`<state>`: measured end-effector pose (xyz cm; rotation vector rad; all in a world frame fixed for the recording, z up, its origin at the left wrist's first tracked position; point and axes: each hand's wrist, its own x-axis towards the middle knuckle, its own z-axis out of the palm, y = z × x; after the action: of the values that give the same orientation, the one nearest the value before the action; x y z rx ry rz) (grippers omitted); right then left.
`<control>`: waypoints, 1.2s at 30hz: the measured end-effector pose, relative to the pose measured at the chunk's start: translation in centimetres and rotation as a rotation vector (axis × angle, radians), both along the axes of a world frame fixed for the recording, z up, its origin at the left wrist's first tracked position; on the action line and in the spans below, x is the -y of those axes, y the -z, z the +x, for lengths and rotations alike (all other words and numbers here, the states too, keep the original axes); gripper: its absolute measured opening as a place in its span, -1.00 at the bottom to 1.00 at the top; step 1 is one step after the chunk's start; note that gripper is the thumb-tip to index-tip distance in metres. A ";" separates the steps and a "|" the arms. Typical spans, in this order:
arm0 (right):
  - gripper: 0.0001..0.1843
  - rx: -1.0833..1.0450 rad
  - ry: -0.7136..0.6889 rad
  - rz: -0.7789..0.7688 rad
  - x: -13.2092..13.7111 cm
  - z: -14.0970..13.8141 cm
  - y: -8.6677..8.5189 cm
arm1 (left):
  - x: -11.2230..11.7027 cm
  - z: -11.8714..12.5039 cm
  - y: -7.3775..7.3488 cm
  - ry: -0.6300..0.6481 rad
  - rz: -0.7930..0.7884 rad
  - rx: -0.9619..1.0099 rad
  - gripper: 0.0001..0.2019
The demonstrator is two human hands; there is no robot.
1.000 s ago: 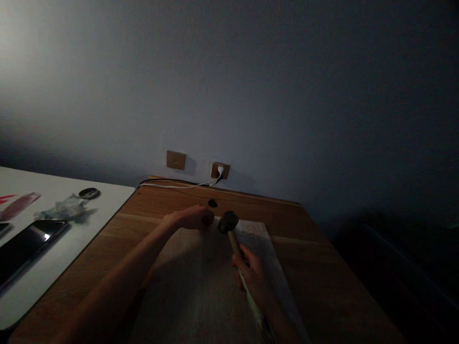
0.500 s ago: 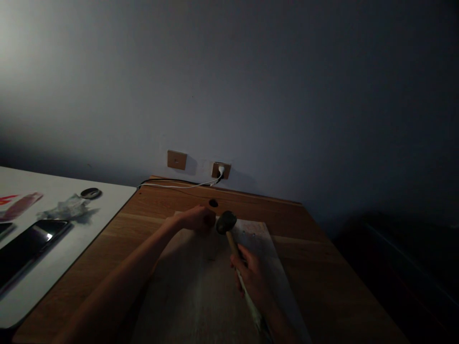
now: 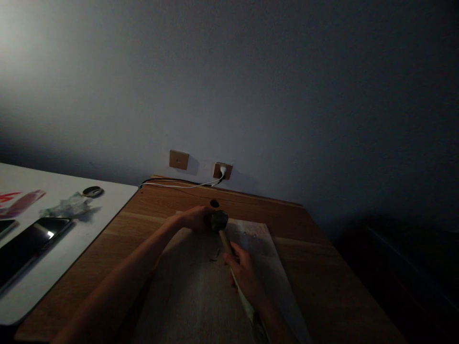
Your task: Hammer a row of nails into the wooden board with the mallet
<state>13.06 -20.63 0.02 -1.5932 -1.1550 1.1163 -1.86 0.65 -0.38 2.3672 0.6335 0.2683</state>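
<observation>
My right hand (image 3: 243, 276) grips the wooden handle of a hammer (image 3: 219, 221), whose dark round head is down against the far end of a pale wooden board (image 3: 201, 296) on the brown table (image 3: 308, 282). My left hand (image 3: 195, 218) is closed at the board's far edge, right beside the hammer head; what its fingers pinch is too small and dark to name. A small thin dark object (image 3: 215, 254) lies on the board just left of the handle.
A white surface (image 3: 89, 224) at the left carries a dark phone (image 3: 27, 243), crumpled plastic (image 3: 66, 206) and a small round object (image 3: 93, 191). Two wall sockets (image 3: 179, 159) sit behind the table, with a white cable (image 3: 179, 185) plugged in. The right is dark.
The hammer head has dropped and shifted left, from just above the board to against it beside my left hand. My right hand moved slightly left with it.
</observation>
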 end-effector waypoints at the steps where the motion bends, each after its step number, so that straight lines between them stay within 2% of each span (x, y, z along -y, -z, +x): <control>1: -0.68 0.003 0.000 0.000 0.0 -0.1 0.1 | -0.1 0.0 0.2 0.003 0.000 0.014 -0.68; 8: -0.63 0.007 0.003 -0.002 0.1 -0.3 0.3 | -0.5 0.0 0.8 0.040 -0.013 0.058 -0.67; 14: -0.59 -0.013 0.021 0.003 -0.1 -0.3 0.3 | 0.0 -0.5 -0.5 -0.030 -0.031 -0.033 -0.57; 17: -0.56 -0.032 0.059 0.015 0.1 -0.1 -0.2 | 1.6 -0.7 -1.6 -0.108 0.022 -0.105 -0.68; 20: -0.55 -0.053 0.115 0.028 0.5 0.4 -1.0 | 4.3 -0.4 -2.5 -0.063 0.107 -0.152 -0.79; 23: -0.60 -0.059 0.138 0.034 1.1 1.0 -1.6 | 7.2 0.6 -2.7 0.025 0.166 -0.203 -0.79; 27: -0.63 -0.052 0.140 0.045 1.8 1.7 -2.0 | 9.4 1.7 -2.5 -0.002 0.245 -0.254 -0.76; 31: -0.61 -0.051 0.144 0.052 2.2 2.0 -2.0 | 9.4 1.5 -2.2 0.051 0.244 -0.218 -0.68; 36: -0.61 -0.073 0.142 0.059 2.7 1.9 -2.1 | 7.0 -1.1 -1.7 -0.022 0.309 -0.115 -0.79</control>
<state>14.93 -23.28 2.10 -1.5507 -1.0019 1.0298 -2.95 -6.40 1.31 2.6882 0.7157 0.2565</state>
